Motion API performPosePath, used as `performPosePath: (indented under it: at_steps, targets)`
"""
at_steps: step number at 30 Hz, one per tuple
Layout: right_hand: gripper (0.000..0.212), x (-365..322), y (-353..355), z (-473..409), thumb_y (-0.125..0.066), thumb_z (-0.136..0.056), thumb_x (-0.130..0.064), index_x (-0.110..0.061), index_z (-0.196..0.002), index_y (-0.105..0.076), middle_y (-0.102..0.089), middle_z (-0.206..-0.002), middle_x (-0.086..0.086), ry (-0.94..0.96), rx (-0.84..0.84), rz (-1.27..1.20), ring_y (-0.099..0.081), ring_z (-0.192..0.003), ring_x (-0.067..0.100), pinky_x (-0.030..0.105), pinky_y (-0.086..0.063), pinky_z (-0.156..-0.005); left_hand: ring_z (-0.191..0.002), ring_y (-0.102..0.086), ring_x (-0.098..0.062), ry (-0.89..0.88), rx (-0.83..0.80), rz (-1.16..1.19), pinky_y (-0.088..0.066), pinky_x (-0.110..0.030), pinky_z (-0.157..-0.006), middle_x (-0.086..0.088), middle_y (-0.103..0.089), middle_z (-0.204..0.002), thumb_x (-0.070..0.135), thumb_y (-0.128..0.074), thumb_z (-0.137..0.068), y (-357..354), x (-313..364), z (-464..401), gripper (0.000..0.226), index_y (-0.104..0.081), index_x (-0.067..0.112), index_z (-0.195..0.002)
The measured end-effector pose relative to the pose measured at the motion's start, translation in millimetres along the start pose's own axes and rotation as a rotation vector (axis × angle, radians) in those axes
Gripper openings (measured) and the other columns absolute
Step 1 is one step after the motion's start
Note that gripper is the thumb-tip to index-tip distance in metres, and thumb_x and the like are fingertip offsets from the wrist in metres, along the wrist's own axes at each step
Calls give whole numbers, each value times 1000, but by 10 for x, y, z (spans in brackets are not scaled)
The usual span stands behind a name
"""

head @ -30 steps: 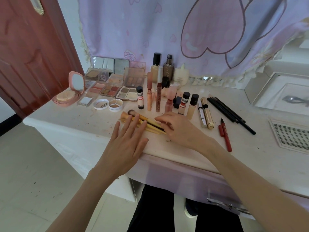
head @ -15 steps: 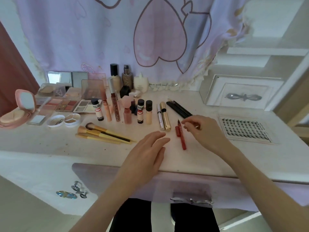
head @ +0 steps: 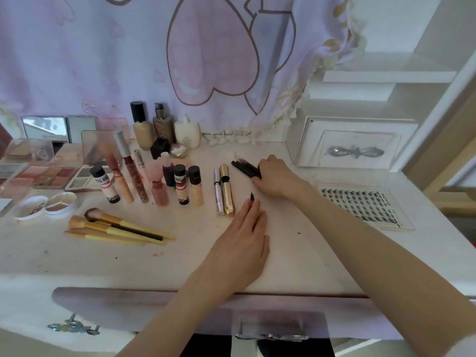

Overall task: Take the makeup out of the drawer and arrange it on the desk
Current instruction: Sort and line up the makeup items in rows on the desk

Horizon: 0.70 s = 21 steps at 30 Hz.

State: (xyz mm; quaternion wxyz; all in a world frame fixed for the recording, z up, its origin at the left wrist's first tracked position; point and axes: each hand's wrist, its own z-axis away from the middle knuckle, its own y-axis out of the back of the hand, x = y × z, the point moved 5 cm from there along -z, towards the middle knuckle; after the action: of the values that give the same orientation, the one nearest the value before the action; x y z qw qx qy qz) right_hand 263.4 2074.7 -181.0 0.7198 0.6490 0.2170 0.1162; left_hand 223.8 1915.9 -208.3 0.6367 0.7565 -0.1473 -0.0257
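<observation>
Makeup is laid out on the white desk [head: 180,256]. My left hand [head: 244,243] lies palm down over the red pen [head: 251,196]; only the pen's dark tip pokes out between the fingers. Further back, my right hand [head: 275,176] is curled on the ends of the black pencils [head: 243,166]. To the left lie a gold tube [head: 227,193] and a white tube [head: 218,194], then small bottles [head: 180,186] and the lip glosses [head: 131,173]. Several brushes [head: 116,228] lie further left. The lilac drawer front [head: 144,305] below the desk edge looks closed.
Eyeshadow palettes [head: 51,175] and round pans [head: 46,206] fill the left end. Foundation bottles [head: 152,127] stand at the back by the pink curtain [head: 180,60]. A lash tray [head: 360,202] and a clear box [head: 353,145] sit on the right, under white shelves [head: 386,76].
My left hand slid forward from the desk's front edge onto the red pen. My right hand left the red pen and reached back to the black pencils. The view shifted slightly.
</observation>
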Motion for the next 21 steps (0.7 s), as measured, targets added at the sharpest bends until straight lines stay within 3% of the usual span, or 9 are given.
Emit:
performPosePath:
  at_steps: [5,8,11,13,16,17,19,21]
  targets:
    - [31,197,25,-23,-40,-95,-13,2,-122,-44,-51,-118,18,-136,-90,71,-55,-103,29,30,-40,-73,-142,19,-25,-7,-82,-33,24,-25,-104,-17,15,-154,29,-13,-101,-56,58,-176,56,2,-2,-145]
    - [27,239,47,4,-40,-95,-7,2,-117,-52,-52,-82,7,-115,-201,205,-54,-72,19,26,-41,-62,-142,18,-24,20,-90,-9,18,-25,-108,-16,14,-154,29,-15,-101,-80,96,-312,57,2,-2,-145]
    - [26,247,48,18,-41,-94,-7,1,-114,-56,-46,-75,3,-90,-235,248,-49,-74,20,27,-40,-66,-143,15,-24,27,-97,-21,11,-28,-115,-16,11,-155,28,-16,-101,-108,150,-461,57,3,-2,-145]
    - [28,271,94,47,-40,-94,-6,3,-114,-57,-50,-80,8,-103,-228,171,-52,-76,23,25,-39,-59,-143,14,-25,34,-100,-6,8,-29,-116,-16,9,-155,27,-17,-101,-123,180,-536,57,3,-2,-145]
    - [31,407,347,110,-35,-95,-6,8,-115,-53,-58,-106,23,-162,-73,-160,-56,-96,36,26,-33,-54,-143,14,-25,29,-104,28,7,-30,-116,-15,8,-156,28,-18,-100,-153,243,-621,57,-1,-3,-145]
    - [29,466,453,156,-33,-96,-7,7,-113,-52,-59,-106,23,-167,-18,-263,-58,-91,35,23,-33,-52,-143,14,-26,23,-103,27,7,-30,-116,-15,7,-156,28,-18,-100,-168,270,-656,57,-2,-3,-145]
    - [22,602,576,297,-30,-97,-10,-1,-100,-50,-60,-84,15,-169,23,-463,-59,-63,25,22,-40,-46,-143,13,-26,15,-102,34,6,-32,-116,-15,6,-156,29,-18,-101,-207,339,-745,56,-4,-2,-145]
    - [23,708,602,502,-28,-98,-15,-6,-86,-45,-55,-71,11,-179,7,-603,-56,-53,21,24,-43,-41,-143,13,-27,11,-102,44,6,-32,-116,-15,5,-156,30,-18,-101,-254,405,-836,57,-3,-1,-146]
